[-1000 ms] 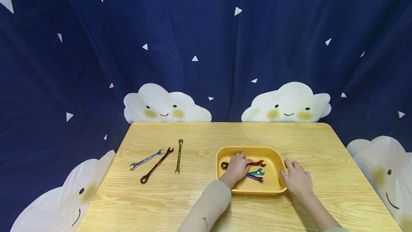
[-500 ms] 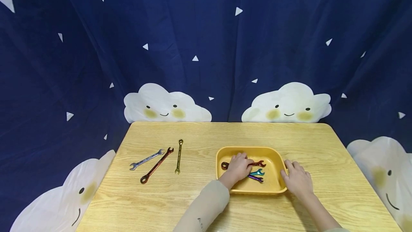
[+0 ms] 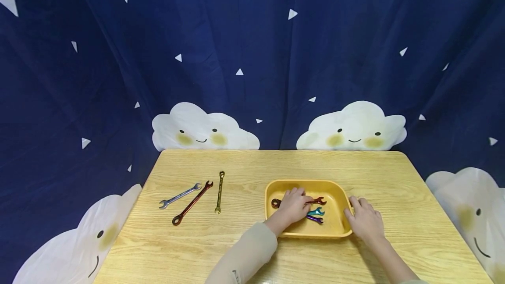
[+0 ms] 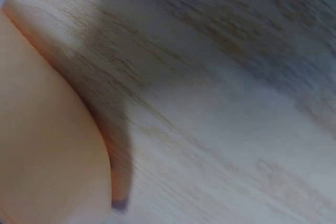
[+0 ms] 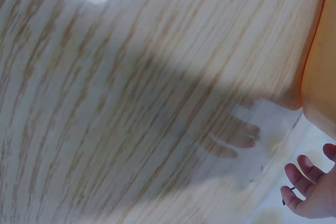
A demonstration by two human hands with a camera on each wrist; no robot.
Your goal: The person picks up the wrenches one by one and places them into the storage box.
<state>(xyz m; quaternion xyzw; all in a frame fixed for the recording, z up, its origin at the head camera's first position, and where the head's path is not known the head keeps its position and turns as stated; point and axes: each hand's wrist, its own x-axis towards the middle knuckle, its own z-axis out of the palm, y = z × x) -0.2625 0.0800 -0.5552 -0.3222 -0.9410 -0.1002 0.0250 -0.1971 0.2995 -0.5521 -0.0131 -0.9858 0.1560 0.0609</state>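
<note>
In the head view my left hand [image 3: 293, 207] is inside the yellow tray [image 3: 339, 231], over the middle of several wrenches. A red wrench [image 3: 315, 201] shows on both sides of the hand. The open ends of a teal wrench [image 3: 317, 212] and a purple wrench [image 3: 315, 219] stick out to its right; their other ends are hidden. My left fingertips are mostly hidden, so their grip is unclear. At the tray's right end my right hand [image 3: 366, 220] holds the rim, thumb and fingers over it. Curled fingers [image 5: 302, 177] appear at the lower right of the right wrist view.
Left of the tray lie a silver-blue wrench [image 3: 179, 196], a longer red wrench [image 3: 193, 203] and a gold wrench [image 3: 219, 192] on the wooden table [image 3: 236, 249]. Behind it hangs a dark blue curtain [image 3: 252, 56] with white clouds.
My left hand has shifted slightly right over the wrenches, hiding more of the teal and purple ones. Its forearm has swung left and down. The tray and right hand stay put.
</note>
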